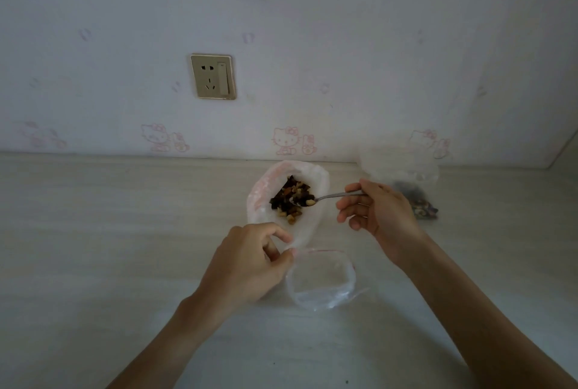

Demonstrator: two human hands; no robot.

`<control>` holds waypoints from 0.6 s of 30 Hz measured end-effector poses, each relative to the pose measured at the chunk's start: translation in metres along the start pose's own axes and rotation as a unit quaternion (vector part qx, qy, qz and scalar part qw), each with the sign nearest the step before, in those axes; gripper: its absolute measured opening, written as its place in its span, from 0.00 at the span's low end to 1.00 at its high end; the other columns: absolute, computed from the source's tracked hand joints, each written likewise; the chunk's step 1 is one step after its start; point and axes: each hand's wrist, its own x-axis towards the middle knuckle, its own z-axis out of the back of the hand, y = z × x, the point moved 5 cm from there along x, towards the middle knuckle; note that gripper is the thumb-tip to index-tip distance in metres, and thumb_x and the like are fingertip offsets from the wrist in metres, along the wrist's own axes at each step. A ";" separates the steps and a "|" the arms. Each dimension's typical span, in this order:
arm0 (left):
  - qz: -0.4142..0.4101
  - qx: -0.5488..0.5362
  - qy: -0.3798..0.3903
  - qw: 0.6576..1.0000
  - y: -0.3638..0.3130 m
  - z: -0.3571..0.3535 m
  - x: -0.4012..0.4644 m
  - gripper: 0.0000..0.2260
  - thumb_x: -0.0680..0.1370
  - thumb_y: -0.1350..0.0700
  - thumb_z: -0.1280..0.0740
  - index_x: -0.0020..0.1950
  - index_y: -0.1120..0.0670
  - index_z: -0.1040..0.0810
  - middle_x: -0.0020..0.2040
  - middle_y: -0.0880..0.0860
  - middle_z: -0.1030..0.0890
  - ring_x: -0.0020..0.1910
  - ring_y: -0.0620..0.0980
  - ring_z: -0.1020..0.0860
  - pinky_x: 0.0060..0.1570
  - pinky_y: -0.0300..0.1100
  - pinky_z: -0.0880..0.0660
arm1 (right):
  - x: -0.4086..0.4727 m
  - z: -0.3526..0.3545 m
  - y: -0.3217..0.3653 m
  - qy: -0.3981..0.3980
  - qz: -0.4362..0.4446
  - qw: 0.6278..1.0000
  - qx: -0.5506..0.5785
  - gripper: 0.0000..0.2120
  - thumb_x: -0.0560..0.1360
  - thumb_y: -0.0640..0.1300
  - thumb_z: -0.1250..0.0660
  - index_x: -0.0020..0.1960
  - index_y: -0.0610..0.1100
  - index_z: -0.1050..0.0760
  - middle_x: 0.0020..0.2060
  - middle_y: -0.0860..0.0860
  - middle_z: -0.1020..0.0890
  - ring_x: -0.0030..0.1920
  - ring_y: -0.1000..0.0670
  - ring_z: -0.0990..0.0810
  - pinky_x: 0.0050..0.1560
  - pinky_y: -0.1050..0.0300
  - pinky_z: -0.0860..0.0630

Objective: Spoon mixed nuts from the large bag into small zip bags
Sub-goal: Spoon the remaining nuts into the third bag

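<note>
Holding a loaded spoon [316, 199] in right hand [380, 210], left hand [250, 260] pinching clear, seemingly empty small zip bag [322, 279], large bag [289, 197] gaping.

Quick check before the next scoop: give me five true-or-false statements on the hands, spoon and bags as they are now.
1. The right hand holds the spoon. True.
2. The spoon bowl is empty. False: it carries nuts, over the open large bag.
3. The left hand pinches the rim of the small zip bag. True.
4. The small zip bag in front is already full of nuts. False: it looks empty.
5. The wall socket has a plug in it. False: nothing is plugged in.
</note>
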 end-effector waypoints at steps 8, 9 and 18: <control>-0.045 -0.052 -0.028 0.997 -0.004 -0.001 -0.012 0.08 0.76 0.51 0.24 0.47 0.42 0.23 0.34 0.40 0.16 0.31 0.39 0.18 0.36 0.38 0.22 | -0.057 0.022 0.014 0.052 0.011 0.998 0.020 0.17 0.86 0.45 0.43 0.49 0.36 0.22 0.37 0.35 0.17 0.30 0.40 0.18 0.24 0.57 0.28; -0.057 -0.063 -0.036 0.996 -0.006 -0.001 -0.014 0.08 0.77 0.52 0.24 0.48 0.42 0.22 0.35 0.41 0.16 0.32 0.41 0.17 0.35 0.39 0.21 | -0.065 0.024 0.013 0.056 0.012 0.998 0.016 0.17 0.86 0.45 0.43 0.49 0.36 0.21 0.37 0.35 0.17 0.30 0.40 0.18 0.24 0.57 0.28; -0.121 -0.112 -0.061 0.984 -0.017 0.003 -0.032 0.07 0.78 0.54 0.26 0.52 0.44 0.20 0.38 0.43 0.17 0.40 0.44 0.16 0.39 0.30 0.24 | -0.130 0.022 0.033 0.128 0.218 0.894 -0.369 0.13 0.85 0.46 0.44 0.51 0.43 0.22 0.40 0.50 0.14 0.37 0.49 0.15 0.33 0.59 0.23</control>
